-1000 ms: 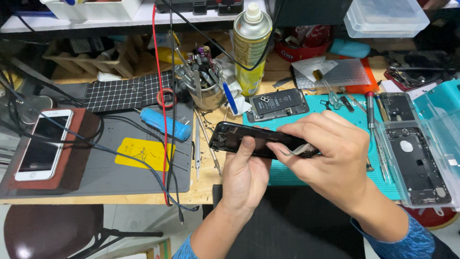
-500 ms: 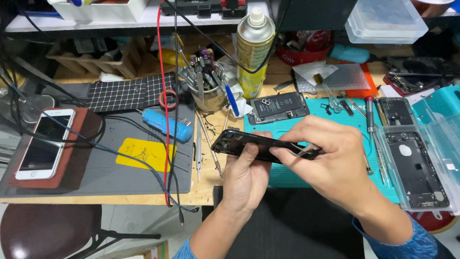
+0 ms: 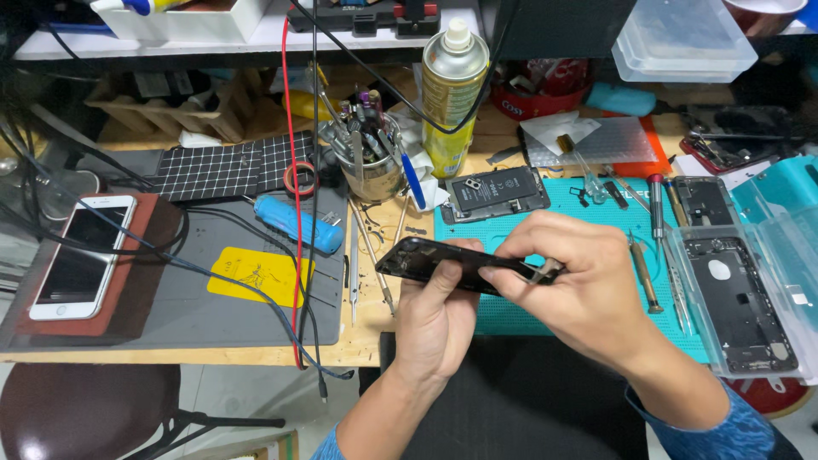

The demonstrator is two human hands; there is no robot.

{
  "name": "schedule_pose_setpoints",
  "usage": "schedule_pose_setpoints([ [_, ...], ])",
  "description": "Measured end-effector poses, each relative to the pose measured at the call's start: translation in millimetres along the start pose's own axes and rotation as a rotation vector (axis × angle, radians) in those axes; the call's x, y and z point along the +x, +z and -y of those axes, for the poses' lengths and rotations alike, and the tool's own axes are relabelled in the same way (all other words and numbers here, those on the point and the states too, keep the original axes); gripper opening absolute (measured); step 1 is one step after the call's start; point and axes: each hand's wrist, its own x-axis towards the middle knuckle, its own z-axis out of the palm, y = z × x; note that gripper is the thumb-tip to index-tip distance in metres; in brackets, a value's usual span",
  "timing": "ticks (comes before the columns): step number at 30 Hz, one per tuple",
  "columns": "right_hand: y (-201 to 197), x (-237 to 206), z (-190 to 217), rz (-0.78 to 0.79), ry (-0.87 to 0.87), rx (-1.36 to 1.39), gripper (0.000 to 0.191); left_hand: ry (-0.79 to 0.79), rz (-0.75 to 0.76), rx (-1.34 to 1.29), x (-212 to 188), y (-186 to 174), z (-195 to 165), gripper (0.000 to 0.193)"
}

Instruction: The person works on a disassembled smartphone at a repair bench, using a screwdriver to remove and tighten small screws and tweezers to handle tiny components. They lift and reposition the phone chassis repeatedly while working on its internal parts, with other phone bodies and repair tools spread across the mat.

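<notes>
My left hand (image 3: 436, 319) grips a black phone housing (image 3: 426, 258) from below, thumb up against its near edge, holding it level above the front of the bench. My right hand (image 3: 573, 285) closes over the housing's right end, fingers pinched on a small metal piece at that end (image 3: 545, 271). An opened phone body with a black battery (image 3: 498, 192) lies on the teal mat (image 3: 554, 223) just behind my hands.
A white phone (image 3: 81, 255) rests on a brown pad at left. A grey work mat (image 3: 213, 290) carries a yellow sticker and a blue tool (image 3: 298, 223). A tool cup (image 3: 371, 162), spray can (image 3: 453, 94), screwdrivers (image 3: 656, 204) and a clear tray with another housing (image 3: 737, 298) surround them.
Both hands and the housing have drifted slightly lower and toward me; the grip on the housing looks unchanged.
</notes>
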Motion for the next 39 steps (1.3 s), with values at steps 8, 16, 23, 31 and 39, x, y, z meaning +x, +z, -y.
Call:
schedule_pose_setpoints([
  [8,2.7,7.1,-12.0,0.037,0.036,0.099,0.017,0.068,-0.026,0.075,6.6,13.3,-8.2,0.018],
  [16,6.2,1.6,-17.8,0.018,0.041,0.139,0.014,0.077,-0.066,0.163,5.0,23.0,-7.3,0.016],
  [23,7.2,4.5,-20.6,0.028,0.063,0.180,0.013,0.083,-0.096,0.180,8.0,26.6,-7.9,0.014],
  [31,8.3,5.4,-23.0,0.018,0.073,0.165,0.012,0.100,-0.084,0.194,7.3,27.7,-4.6,0.012],
  [39,12.9,5.0,-23.1,0.009,0.058,0.138,0.011,0.066,-0.126,0.185,7.0,27.0,-6.7,0.011],
])
